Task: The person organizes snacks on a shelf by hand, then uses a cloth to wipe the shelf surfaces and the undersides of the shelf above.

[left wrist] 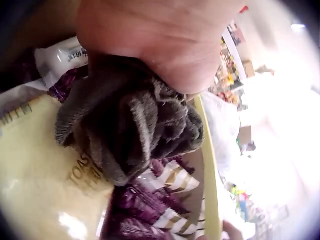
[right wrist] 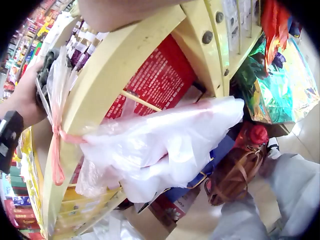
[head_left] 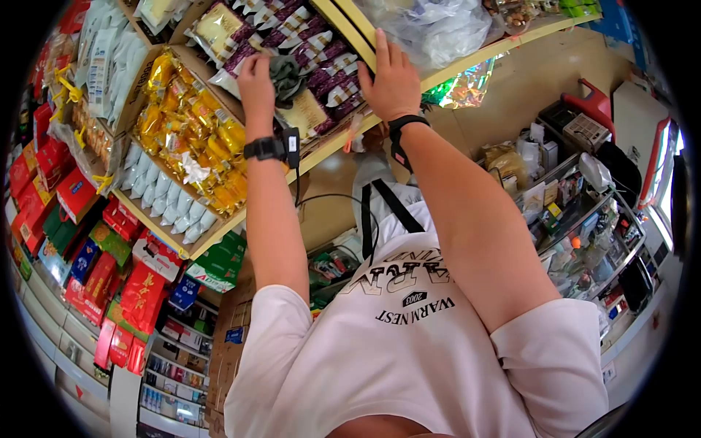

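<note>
My left hand point(head_left: 257, 86) grips a crumpled dark grey cloth point(head_left: 288, 79), which bunches out beside the fingers. In the left wrist view the fuzzy cloth point(left wrist: 132, 125) lies over a pale yellow packet point(left wrist: 45, 160) marked TOAST, next to purple-wrapped snacks point(left wrist: 142, 205). These goods fill a compartment of a yellow display shelf. My right hand point(head_left: 393, 82) rests on the yellow shelf edge point(head_left: 350, 33), its fingers extended and nothing held. Only a bit of that hand point(right wrist: 112, 12) shows at the top of the right wrist view.
Yellow snack packets point(head_left: 193, 139) fill the neighbouring compartment, with white sachets point(head_left: 164, 193) beside them. A clear plastic bag point(head_left: 438, 25) lies beyond the right hand. White plastic bags point(right wrist: 165, 145) hang from the shelf by a pink tie. Red gift boxes point(head_left: 139, 292) stand at the left.
</note>
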A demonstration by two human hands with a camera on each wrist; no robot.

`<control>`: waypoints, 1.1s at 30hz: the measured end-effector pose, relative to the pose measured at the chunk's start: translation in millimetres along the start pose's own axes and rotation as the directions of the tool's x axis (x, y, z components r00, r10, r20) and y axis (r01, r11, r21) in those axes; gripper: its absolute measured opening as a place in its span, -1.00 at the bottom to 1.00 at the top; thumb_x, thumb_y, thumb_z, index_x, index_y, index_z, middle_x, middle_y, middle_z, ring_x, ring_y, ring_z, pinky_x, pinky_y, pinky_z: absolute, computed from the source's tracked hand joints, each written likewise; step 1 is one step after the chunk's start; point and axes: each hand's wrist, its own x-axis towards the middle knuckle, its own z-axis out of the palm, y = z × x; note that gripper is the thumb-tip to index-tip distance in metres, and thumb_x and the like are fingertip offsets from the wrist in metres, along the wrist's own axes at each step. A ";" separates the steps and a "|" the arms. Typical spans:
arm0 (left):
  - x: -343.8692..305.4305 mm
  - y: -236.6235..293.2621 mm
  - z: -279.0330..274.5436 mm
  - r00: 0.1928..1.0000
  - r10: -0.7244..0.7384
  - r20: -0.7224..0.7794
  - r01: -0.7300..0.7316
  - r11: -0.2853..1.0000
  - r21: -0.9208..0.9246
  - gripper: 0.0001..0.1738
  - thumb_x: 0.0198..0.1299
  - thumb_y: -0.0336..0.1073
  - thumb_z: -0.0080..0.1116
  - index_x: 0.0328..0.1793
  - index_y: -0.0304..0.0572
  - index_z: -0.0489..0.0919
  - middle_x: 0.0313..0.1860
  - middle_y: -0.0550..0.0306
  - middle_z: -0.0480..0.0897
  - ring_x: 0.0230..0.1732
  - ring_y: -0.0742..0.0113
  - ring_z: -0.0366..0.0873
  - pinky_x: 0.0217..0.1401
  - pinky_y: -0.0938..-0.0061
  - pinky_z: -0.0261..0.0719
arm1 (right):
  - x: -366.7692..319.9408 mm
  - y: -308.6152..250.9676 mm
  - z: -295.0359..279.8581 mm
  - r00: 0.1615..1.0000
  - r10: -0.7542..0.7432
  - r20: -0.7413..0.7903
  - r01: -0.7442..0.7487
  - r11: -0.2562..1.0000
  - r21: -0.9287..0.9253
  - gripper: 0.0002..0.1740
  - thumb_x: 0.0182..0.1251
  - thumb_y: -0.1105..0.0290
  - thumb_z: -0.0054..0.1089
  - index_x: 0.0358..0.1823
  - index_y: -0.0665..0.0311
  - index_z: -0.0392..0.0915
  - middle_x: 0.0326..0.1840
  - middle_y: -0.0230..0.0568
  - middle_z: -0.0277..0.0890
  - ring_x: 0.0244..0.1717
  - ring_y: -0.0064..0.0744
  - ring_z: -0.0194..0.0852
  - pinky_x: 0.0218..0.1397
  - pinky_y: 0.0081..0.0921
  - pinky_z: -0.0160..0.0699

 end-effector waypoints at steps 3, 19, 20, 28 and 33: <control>-27.0 15.2 -0.7 0.976 -0.135 -0.169 0.118 0.987 -0.109 -0.62 0.48 -0.08 0.15 0.08 -0.30 0.63 -0.04 0.09 0.66 -0.02 0.25 0.56 0.14 0.31 0.51 | -0.1 -0.2 0.4 1.000 -0.008 0.004 0.008 1.000 0.001 -0.17 0.41 0.09 0.25 0.60 0.30 0.22 0.11 -0.09 0.50 0.07 -0.01 0.54 0.07 -0.14 0.60; -193.5 113.0 78.6 0.988 -0.082 -0.131 0.024 0.919 -0.394 -0.68 0.61 -0.16 -0.15 0.23 -0.19 0.48 0.08 0.13 0.54 0.07 0.35 0.52 0.23 0.46 0.48 | -8.1 51.8 -5.8 0.911 -0.403 -0.092 0.413 0.877 0.246 -0.37 0.52 0.22 0.16 0.49 0.40 0.29 0.40 0.26 0.36 0.33 0.33 0.40 0.38 0.04 0.45; -199.6 121.5 93.7 0.995 -0.061 -0.079 0.028 0.934 -0.357 -0.68 0.63 -0.15 -0.16 0.23 -0.18 0.47 0.09 0.12 0.53 0.06 0.35 0.52 0.22 0.46 0.49 | -13.7 58.5 -39.2 0.942 -0.336 -0.021 0.303 0.819 0.487 -0.40 0.56 0.22 0.13 0.49 0.38 0.30 0.40 0.27 0.35 0.33 0.30 0.41 0.39 0.00 0.46; -216.9 153.4 237.7 0.938 -0.079 0.337 0.180 0.943 -0.280 -0.53 0.67 0.03 -0.22 0.27 -0.12 0.57 0.02 0.15 0.63 0.00 0.43 0.62 0.05 0.42 0.63 | -50.2 186.0 -157.9 0.654 -0.042 0.755 -0.725 -0.318 0.610 -0.41 0.54 -0.08 0.21 0.40 0.06 0.36 0.14 -0.25 0.58 0.04 -0.40 0.64 -0.08 -0.33 0.76; -159.2 175.2 303.4 0.855 0.387 0.345 -0.485 0.833 0.265 -0.66 0.55 -0.10 -0.01 0.06 -0.17 0.67 -0.18 -0.03 0.71 -0.09 -0.03 0.68 -0.01 0.19 0.63 | -58.3 258.3 -147.5 0.631 0.287 0.720 -0.669 -0.267 0.693 -0.46 0.55 -0.01 0.20 0.35 0.15 0.40 0.15 -0.24 0.55 0.11 -0.40 0.59 0.08 -0.42 0.63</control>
